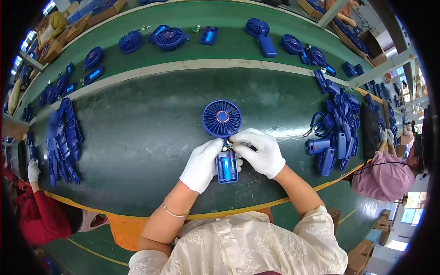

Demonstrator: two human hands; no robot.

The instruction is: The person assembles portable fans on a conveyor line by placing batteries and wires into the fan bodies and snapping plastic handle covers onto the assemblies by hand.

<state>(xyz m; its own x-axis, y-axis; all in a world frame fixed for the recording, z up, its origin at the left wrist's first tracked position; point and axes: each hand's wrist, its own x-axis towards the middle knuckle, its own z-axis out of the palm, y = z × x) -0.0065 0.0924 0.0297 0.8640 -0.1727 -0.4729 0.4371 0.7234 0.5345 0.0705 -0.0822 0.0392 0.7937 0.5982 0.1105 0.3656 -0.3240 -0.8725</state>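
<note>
A blue handheld fan [222, 118] lies on the green bench in front of me, its round slatted head pointing away. Its handle is uncovered, and a light blue battery [226, 167] shows inside the housing. My left hand [202, 166], in a white glove, grips the handle from its left side. At the neck, my gloved right hand [260, 151] has thumb and forefinger pinched by small wires and a little circuit board [227, 146]. Those fingertips partly cover the wires, so exactly what they pinch is hard to make out.
Blue plastic shells [62, 142] are heaped at left, and another heap of handle parts [339, 123] lies at right beside scissors [315, 124]. Beyond a pale rail [197, 64], several fans [169, 38] rest on a green strip. Co-workers sit at both sides.
</note>
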